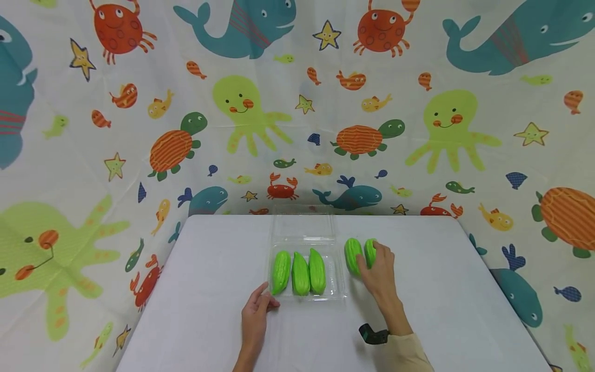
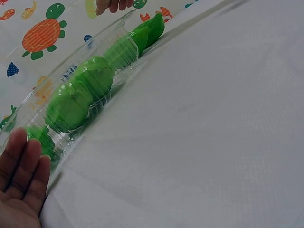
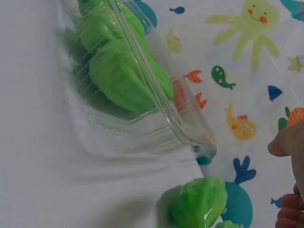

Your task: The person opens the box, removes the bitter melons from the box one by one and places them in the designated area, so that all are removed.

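Green vegetables (image 1: pixel 300 274), three of them, lie side by side in a clear plastic box (image 1: pixel 333 271) just below the centre of the head view, with bare room at the box's right end. Its clear lid (image 1: pixel 304 226) is folded back toward the top of the frame. Just right of the box lie two more, a left loose vegetable (image 1: pixel 351 253) and a right loose vegetable (image 1: pixel 370 251). The right hand (image 1: pixel 383 271) is over this pair, thumb and fingers spread apart; whether it touches either, I cannot tell. At the box's lower left corner, the left hand (image 1: pixel 255 312) has its fingers extended against the plastic. A black device (image 1: pixel 373 335) sits by the right wrist, above a beige sleeve (image 1: pixel 409 354). Behind the white table (image 1: pixel 209 268), a sea-animal cloth (image 1: pixel 302 126) fills the upper frame.
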A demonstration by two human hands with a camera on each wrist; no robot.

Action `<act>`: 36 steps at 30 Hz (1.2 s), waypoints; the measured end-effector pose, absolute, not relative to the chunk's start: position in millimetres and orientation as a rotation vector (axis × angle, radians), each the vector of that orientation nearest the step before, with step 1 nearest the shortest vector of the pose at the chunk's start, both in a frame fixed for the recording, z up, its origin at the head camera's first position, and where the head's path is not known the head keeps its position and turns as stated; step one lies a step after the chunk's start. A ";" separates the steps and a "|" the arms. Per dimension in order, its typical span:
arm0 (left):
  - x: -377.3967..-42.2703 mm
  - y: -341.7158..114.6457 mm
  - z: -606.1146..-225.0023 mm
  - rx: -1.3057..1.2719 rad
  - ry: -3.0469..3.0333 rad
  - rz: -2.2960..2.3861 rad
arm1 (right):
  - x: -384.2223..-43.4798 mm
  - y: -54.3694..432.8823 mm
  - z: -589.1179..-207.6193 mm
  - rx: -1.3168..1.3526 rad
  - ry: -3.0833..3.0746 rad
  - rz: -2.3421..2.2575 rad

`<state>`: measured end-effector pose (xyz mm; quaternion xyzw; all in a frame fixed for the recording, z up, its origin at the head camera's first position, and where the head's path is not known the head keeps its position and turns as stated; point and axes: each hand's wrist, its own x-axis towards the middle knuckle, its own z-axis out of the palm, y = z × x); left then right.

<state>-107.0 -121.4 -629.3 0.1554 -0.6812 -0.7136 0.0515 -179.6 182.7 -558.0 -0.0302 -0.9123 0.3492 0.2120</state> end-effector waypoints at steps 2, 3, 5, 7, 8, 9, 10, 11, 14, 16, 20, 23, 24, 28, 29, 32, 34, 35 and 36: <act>-106.4 -121.1 -628.9 0.469 -2.077 -2.164 | -178.5 178.5 -557.3 -0.082 -2.536 0.966; -106.3 -120.8 -628.8 0.470 -2.075 -2.164 | -178.0 176.4 -557.4 -0.080 -2.540 0.958; -105.7 -120.3 -628.7 0.470 -2.075 -2.160 | -176.7 172.5 -558.1 -0.076 -2.541 0.940; -105.1 -119.8 -628.4 0.469 -2.071 -2.161 | -175.5 168.8 -559.0 -0.063 -2.533 0.934; -105.0 -119.6 -628.7 0.466 -2.069 -2.160 | -175.0 167.0 -559.4 -0.051 -2.522 0.934; -104.9 -119.6 -628.8 0.467 -2.067 -2.161 | -174.4 165.3 -560.0 -0.040 -2.517 0.932; -104.8 -119.6 -629.1 0.464 -2.067 -2.161 | -173.6 163.5 -560.4 -0.022 -2.504 0.938; -104.7 -119.7 -629.3 0.460 -2.066 -2.161 | -173.0 162.0 -560.9 -0.005 -2.490 0.945; -104.9 -120.5 -630.4 0.452 -2.078 -2.160 | -171.1 157.1 -562.1 0.035 -2.475 0.959; -105.1 -121.1 -630.7 0.455 -2.085 -2.165 | -170.0 153.8 -562.0 0.052 -2.478 0.969; -104.8 -121.1 -630.8 0.454 -2.086 -2.166 | -168.4 147.7 -561.9 0.050 -2.517 0.986; -104.1 -120.7 -631.2 0.455 -2.073 -2.169 | -166.7 143.3 -561.6 0.056 -2.526 0.994; -103.9 -120.7 -631.6 0.457 -2.073 -2.168 | -166.1 141.8 -561.7 0.063 -2.522 0.992; -103.4 -120.7 -632.7 0.469 -2.080 -2.159 | -165.5 137.3 -564.8 0.110 -2.479 0.946; -103.5 -120.6 -633.0 0.473 -2.082 -2.160 | -165.6 136.5 -565.8 0.123 -2.468 0.926; -103.8 -120.5 -632.7 0.479 -2.077 -2.162 | -165.7 134.3 -568.0 0.147 -2.443 0.898; -104.3 -120.3 -632.6 0.482 -2.065 -2.174 | -165.6 133.2 -568.5 0.162 -2.434 0.891; -104.3 -120.1 -632.2 0.484 -2.064 -2.177 | -165.5 132.7 -568.7 0.165 -2.434 0.887; -104.2 -119.8 -631.9 0.484 -2.068 -2.176 | -165.3 132.0 -568.8 0.162 -2.438 0.891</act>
